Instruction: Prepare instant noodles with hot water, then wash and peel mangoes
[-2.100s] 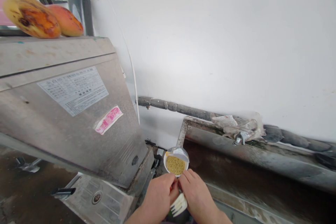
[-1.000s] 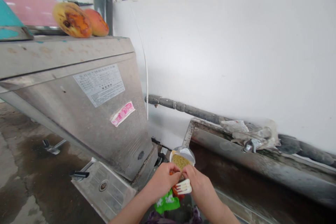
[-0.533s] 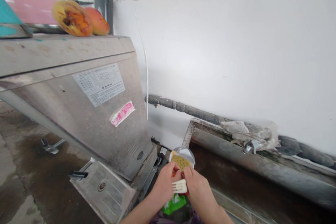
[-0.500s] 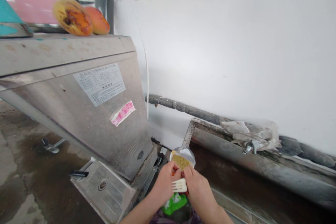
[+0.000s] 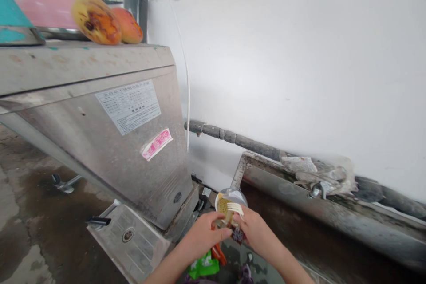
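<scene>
My left hand is curled, its thumb stretched toward the right hand. An orange-red packet shows between its fingers and below its thumb. In my right hand are a white plastic fork, tines to the left, and a small brown-red sachet with pale lettering. Just beyond both hands stands a round white tub with its lid peeled back; a yellowish block of dry noodles shows inside. A bright green wrapper lies below the left hand.
A long metal trough sink with a tap runs along the wall at right. To the left stands a steel dispenser with a drip tray. Two mangoes rest on its top. A wrapped pipe crosses the wall.
My hands, pinched together before, have moved apart. The fork has shifted up toward the tub with the right hand. The lettered sachet and more of the orange-red packet have come into sight.
</scene>
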A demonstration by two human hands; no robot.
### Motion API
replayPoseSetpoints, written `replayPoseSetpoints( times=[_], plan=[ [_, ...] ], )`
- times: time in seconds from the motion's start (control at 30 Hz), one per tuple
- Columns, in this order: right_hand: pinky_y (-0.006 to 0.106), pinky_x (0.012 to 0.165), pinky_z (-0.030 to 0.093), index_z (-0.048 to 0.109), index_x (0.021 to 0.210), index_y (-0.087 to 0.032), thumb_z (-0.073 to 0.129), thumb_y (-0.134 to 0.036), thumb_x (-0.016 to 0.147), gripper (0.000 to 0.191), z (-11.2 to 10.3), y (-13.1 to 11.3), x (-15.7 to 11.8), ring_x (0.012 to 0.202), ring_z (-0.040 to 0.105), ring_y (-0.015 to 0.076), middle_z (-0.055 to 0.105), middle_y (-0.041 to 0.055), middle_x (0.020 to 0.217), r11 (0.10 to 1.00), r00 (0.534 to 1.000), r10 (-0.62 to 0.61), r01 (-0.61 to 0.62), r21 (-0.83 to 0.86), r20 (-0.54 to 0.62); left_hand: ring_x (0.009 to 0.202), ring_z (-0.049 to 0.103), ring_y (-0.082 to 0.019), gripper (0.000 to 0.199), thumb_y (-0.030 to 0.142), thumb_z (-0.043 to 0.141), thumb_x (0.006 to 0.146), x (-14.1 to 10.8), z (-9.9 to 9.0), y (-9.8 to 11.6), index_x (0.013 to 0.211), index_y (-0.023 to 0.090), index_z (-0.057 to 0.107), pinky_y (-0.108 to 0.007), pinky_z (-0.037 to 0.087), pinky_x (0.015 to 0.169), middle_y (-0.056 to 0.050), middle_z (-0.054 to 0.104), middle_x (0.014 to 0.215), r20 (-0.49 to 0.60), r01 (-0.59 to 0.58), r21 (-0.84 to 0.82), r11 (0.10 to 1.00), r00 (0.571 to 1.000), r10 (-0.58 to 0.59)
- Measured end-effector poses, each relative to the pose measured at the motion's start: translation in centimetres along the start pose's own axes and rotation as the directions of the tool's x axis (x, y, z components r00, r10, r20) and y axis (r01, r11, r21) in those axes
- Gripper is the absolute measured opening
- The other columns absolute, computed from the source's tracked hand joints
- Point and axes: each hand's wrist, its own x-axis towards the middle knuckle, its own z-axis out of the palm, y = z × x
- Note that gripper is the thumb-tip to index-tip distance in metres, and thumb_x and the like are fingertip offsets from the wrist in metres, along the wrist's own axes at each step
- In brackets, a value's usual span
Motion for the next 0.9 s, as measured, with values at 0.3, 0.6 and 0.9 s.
replayPoseSetpoints(
  times=[0.3,0.6,0.9],
  plan=[
    [0.021,0.034,0.037,0.05,0.103,-0.019,0.027,-0.039,0.088,0.034,-0.6,0.1,-0.9,0.039,0.05,0.0147,0.05,-0.0025,0.049,0.845,0.903,0.422,-0.423,0.327,0.077,0.035,0.035,-0.008,0.042,0.052,0.064,0.055,1.2,1.7,-1.7,0.061,0.01,0.06,-0.023,0.023,0.042,0.003,0.047,0.039,0.09,0.256,-0.33,0.909,0.967,-0.239],
    [0.026,0.042,0.041,0.049,0.115,-0.015,0.028,-0.051,0.085,0.051,2.5,0.8,-2.4,0.044,0.05,0.0158,0.052,0.0004,0.059,0.812,0.909,0.404,-0.408,0.418,0.103,0.038,0.037,-0.008,0.024,0.036,0.062,0.056,1.8,2.9,-0.8,0.05,0.012,0.06,-0.022,0.029,0.045,0.002,0.048,0.039,0.07,0.285,-0.63,0.722,0.947,-0.312],
    [0.034,0.077,0.046,0.06,0.092,-0.019,0.037,-0.023,0.081,0.026,2.8,0.6,-1.1,0.084,0.058,0.0211,0.062,0.0074,0.088,0.917,0.959,0.256,-0.202,0.344,-0.119,0.035,0.04,-0.008,0.027,0.009,0.041,0.066,2.4,3.9,0.5,0.044,0.012,0.056,-0.02,0.036,0.044,0.0,0.047,0.038,0.169,0.412,-0.754,0.512,0.875,-0.454]
  ],
)
